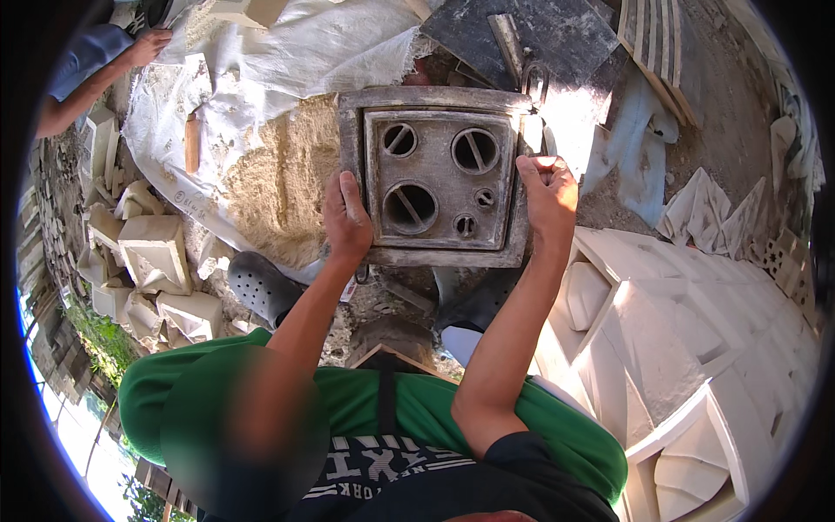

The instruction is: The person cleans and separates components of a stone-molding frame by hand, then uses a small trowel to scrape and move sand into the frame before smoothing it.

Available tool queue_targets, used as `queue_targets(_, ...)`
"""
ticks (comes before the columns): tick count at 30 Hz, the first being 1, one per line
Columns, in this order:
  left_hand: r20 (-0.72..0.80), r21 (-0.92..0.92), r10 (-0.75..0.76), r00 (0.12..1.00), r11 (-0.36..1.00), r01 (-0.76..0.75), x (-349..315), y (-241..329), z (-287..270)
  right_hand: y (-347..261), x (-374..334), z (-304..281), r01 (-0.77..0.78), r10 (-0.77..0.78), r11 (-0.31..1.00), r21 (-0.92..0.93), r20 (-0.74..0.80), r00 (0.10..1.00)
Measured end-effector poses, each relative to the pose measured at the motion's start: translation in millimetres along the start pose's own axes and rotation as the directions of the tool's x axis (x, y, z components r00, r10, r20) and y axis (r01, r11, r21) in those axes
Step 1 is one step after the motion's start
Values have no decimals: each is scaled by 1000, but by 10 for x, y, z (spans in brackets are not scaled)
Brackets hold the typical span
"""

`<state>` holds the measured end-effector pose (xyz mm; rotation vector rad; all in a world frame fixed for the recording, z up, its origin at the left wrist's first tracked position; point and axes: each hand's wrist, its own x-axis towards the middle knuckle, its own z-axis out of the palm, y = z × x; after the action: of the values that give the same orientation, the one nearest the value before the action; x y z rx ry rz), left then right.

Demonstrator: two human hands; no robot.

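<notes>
Left grip [350,217] and right grip [550,193] clasp the holed grey panel [440,178] by its sides, between sand [291,165] and pale blocks [657,326].

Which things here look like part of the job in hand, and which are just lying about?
Likely part of the job:
grey framed plate with five holes
left hand, gripping its left side
right hand, gripping its right side

Probably just lying about:
pale blocks at left
brown handle on the white sheet
dark board
patterned pale pieces, right

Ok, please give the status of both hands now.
Left hand, right hand holding opposite sides of five-hole grey frame. All five holes uncovered. Pale blocks stacked beside right forearm.
</notes>
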<state>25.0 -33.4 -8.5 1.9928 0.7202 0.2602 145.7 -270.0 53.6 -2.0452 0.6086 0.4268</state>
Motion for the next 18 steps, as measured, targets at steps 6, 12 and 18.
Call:
queue_targets(6, 45, -18, -57, 997, 998, 58, 11, 53, -18, 137, 106, 62, 143, -131, 980, 137, -96, 987)
queue_targets(12, 4, -44, -18, 1000, 999, 19, 19, 31, -57, 227, 206, 119, 281, -262, 936, 211, -116, 958)
queue_targets(18, 10, 20, 8, 1000, 1000, -8, 21, -35, -30, 79, 216, 25, 91, -104, 983, -156, -73, 992)
